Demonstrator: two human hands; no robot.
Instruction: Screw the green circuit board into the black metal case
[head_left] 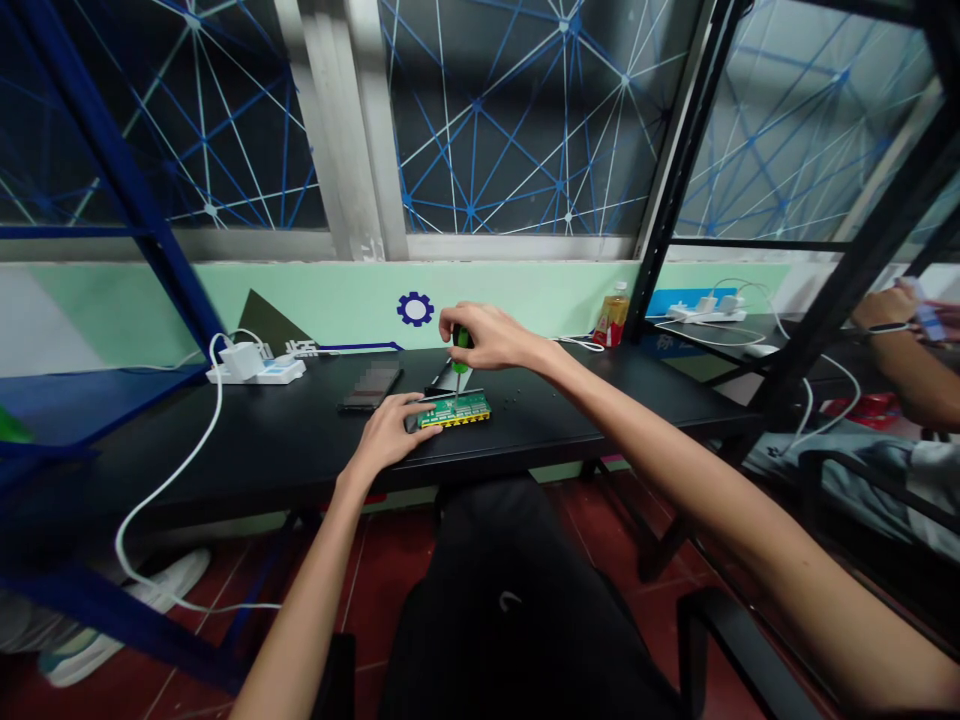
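Note:
Near the front edge of the black table lies a green circuit board with a row of yellow parts along its near side. My left hand grips the board's left end between thumb and fingers. Above it, my right hand is closed around a screwdriver with a green and black handle. The screwdriver stands nearly upright, its thin shaft reaching down to the board; whether the tip sits in a screw is too small to tell. Several tiny dark bits, perhaps screws, are scattered right of the board.
A dark phone-like slab lies left of the board. White power strips with cables stand at the left and on the neighbouring table. A bottle stands by the black frame post. Another person's arm shows at the far right.

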